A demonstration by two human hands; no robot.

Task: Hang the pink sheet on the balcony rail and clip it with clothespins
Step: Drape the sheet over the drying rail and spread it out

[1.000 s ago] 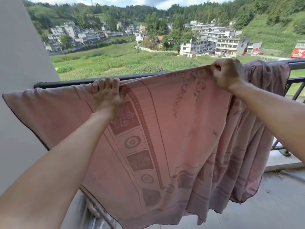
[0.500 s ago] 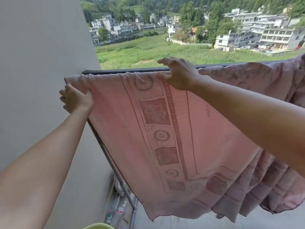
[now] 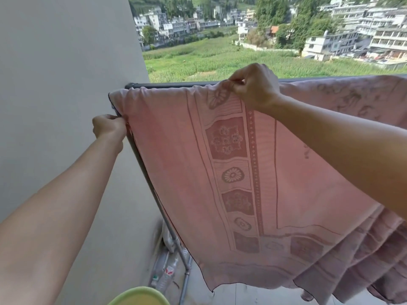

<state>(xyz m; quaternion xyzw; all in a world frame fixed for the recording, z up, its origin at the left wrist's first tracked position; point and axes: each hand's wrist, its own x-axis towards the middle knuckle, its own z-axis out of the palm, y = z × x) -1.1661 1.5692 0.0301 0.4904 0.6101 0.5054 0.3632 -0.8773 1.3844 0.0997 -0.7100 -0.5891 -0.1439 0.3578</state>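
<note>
Left hand (image 3: 109, 127) pinches pink sheet (image 3: 176, 161) edge at 9 o'clock, beside wall (image 3: 55, 84) | right hand (image 3: 255, 88) pinches top fold at 12 o'clock | sheet draped over balcony rail (image 3: 171, 85) — hanging toward 6 o'clock

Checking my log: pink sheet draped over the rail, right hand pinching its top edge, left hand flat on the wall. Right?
No: the head view shows the left hand pinching the pink sheet at its side edge. The right hand and rail are correct.
</note>
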